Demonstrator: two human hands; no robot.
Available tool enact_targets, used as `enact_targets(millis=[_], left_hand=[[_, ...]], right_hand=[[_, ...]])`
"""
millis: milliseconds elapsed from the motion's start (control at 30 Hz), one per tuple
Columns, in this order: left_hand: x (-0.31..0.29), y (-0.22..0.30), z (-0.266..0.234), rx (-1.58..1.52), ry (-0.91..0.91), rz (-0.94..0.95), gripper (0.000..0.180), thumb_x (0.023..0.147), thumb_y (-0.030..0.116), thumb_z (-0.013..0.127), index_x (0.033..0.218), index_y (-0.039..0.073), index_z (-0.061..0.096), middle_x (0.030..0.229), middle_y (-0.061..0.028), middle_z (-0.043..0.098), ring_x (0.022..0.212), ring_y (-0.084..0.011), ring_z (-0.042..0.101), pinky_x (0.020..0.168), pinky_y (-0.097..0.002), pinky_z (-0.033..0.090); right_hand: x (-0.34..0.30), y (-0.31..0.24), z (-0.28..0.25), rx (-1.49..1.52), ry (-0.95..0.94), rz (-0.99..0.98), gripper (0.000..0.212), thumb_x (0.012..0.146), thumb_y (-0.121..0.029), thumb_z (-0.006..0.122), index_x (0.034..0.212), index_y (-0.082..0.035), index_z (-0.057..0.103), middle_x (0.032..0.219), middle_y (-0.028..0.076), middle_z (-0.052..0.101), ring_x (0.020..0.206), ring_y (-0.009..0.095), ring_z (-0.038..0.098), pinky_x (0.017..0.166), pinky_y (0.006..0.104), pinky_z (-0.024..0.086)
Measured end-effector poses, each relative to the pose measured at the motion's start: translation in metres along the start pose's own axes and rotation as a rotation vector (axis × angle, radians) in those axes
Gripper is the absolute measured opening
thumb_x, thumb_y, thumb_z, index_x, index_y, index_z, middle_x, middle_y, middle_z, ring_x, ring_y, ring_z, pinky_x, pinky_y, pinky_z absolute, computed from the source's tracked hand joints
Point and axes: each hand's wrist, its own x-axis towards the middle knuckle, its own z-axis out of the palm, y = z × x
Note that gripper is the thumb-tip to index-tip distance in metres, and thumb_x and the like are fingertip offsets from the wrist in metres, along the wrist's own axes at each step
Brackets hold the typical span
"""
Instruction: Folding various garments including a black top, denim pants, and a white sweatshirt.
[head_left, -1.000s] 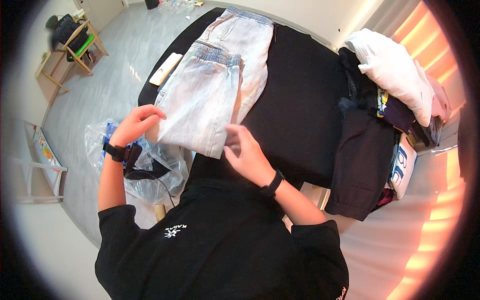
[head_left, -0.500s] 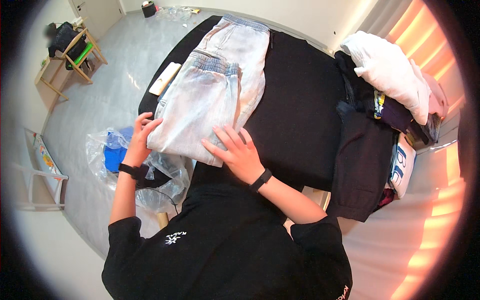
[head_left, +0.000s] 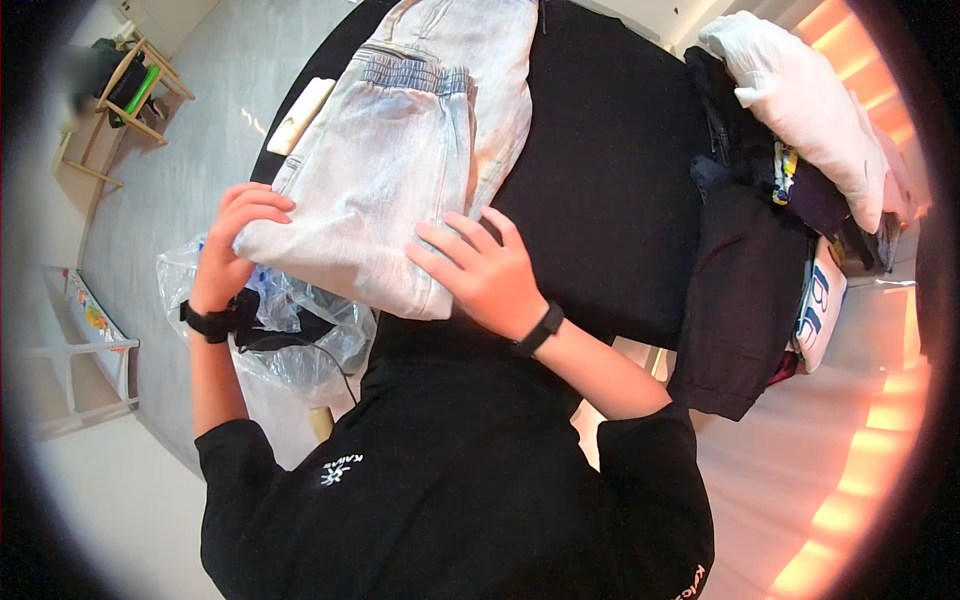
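Pale blue jeans (head_left: 370, 185) with gathered elastic cuffs lie folded over on a black-covered table (head_left: 610, 180). At the near left corner of the fold, my left hand (head_left: 232, 235) lays its fingers over the denim, closed on the edge; its thumb is mostly hidden. My right hand (head_left: 490, 265) rests on the near right part of the jeans, its fingers spread and pressing lightly on the cloth. Both wrists wear black bands.
A cream-coloured flat object (head_left: 302, 117) lies left of the jeans. Dark trousers (head_left: 745, 290) hang over the table's right edge, beside a clothes pile topped by a white garment (head_left: 790, 105). Below left is a clear plastic bag (head_left: 335, 350). A person sits by a wooden chair (head_left: 150, 90), far left.
My left hand has gone from raised, parted fingers to closing on the jeans' corner, which now sits further left. My right hand stays spread on the cloth. The whole view has shifted.
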Motion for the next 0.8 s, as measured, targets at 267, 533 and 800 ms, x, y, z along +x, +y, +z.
enact_targets(millis=[267,533,800], left_hand=[[0.140,-0.008,-0.073,-0.139,0.109,0.090,0.026,0.091,0.022,0.058,0.101,-0.002,0.065,0.091,-0.0030,0.064,0.087,-0.0106,0.057,0.079,-0.0280,0.046],[0.310,-0.099,0.023,0.022,-0.003,-0.220,0.054,0.083,0.043,0.065,0.117,0.001,0.056,0.115,-0.0183,0.061,0.109,-0.0245,0.057,0.093,-0.0357,0.044],[0.282,-0.076,0.049,-0.228,0.081,-0.320,0.068,0.081,0.049,0.065,0.121,-0.004,0.054,0.117,-0.0203,0.060,0.111,-0.0281,0.056,0.094,-0.0361,0.044]], right_hand=[[0.096,0.083,-0.073,0.212,0.251,0.121,0.027,0.069,-0.004,0.061,0.095,-0.008,0.064,0.086,0.014,0.064,0.084,0.033,0.060,0.077,0.0426,0.047],[0.162,0.227,0.001,0.656,0.193,0.860,0.071,0.077,-0.035,0.069,0.123,0.012,0.041,0.122,0.027,0.055,0.116,0.031,0.054,0.098,0.0374,0.041],[0.124,0.215,0.015,1.006,-0.067,0.917,0.068,0.079,-0.041,0.069,0.118,0.012,0.053,0.112,0.019,0.063,0.098,0.023,0.062,0.084,0.0321,0.048]])
